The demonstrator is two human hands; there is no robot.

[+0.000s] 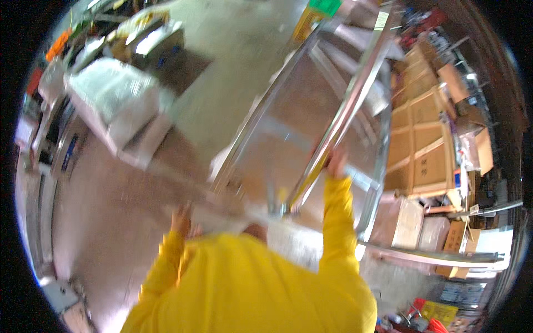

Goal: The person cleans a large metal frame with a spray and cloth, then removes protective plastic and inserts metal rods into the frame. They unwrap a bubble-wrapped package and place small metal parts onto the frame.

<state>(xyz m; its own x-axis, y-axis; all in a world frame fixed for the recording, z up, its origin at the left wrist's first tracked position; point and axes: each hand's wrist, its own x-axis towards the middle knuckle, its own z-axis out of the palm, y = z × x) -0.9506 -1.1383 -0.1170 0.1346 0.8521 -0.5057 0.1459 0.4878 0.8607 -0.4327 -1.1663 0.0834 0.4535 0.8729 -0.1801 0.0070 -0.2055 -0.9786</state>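
A long shiny metal profile [355, 94] slants from near my body up to the far right. My right hand [336, 162] is closed around it near its lower part, though motion blurs the fingers. Under the profile lies a large rectangular metal frame [382, 155] with crossbars. My left hand [182, 218] hangs to the left, apart from the frame, over the brown floor. Its fingers are smeared, and I cannot make out whether anything is in them. Both arms wear yellow sleeves.
Wooden crates [419, 144] and cartons line the right side. A plastic-wrapped white package [114, 94] stands at the left. Another metal bar [433, 257] juts across at the lower right, above red and yellow items [438, 311]. A green object [325, 6] sits at the far end.
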